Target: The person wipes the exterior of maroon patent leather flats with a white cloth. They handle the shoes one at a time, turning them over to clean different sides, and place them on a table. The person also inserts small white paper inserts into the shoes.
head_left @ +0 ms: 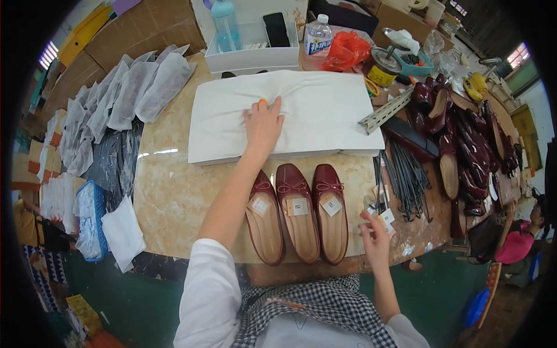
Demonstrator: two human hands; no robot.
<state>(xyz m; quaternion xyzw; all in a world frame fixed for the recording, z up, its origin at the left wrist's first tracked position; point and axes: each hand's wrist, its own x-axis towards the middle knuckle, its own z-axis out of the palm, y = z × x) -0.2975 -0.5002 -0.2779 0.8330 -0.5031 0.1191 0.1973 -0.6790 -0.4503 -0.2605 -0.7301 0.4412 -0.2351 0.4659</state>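
Note:
My left hand [264, 126] lies with fingers spread on a stack of white paper sheets [325, 110]. An orange band circles one of its fingers. Below the stack, three dark red patent flats with bows stand in a row: the left shoe [267, 232], partly behind my left forearm, the middle shoe [299, 232] and the right shoe [332, 232]. Each has a small tag on its insole. My right hand [377, 240] hovers right of the shoes with loosely bent fingers, close to some white tags [387, 217]; I see nothing held in it.
Dark red shoes [447, 127] are heaped at right beside black cords [406, 180]. A slotted metal bar [389, 110] overlaps the paper's right corner. Behind are a white box [255, 58], a bottle [318, 40] and a tin [383, 66]. Wrapped bundles [133, 90] and a blue basket [100, 220] sit left.

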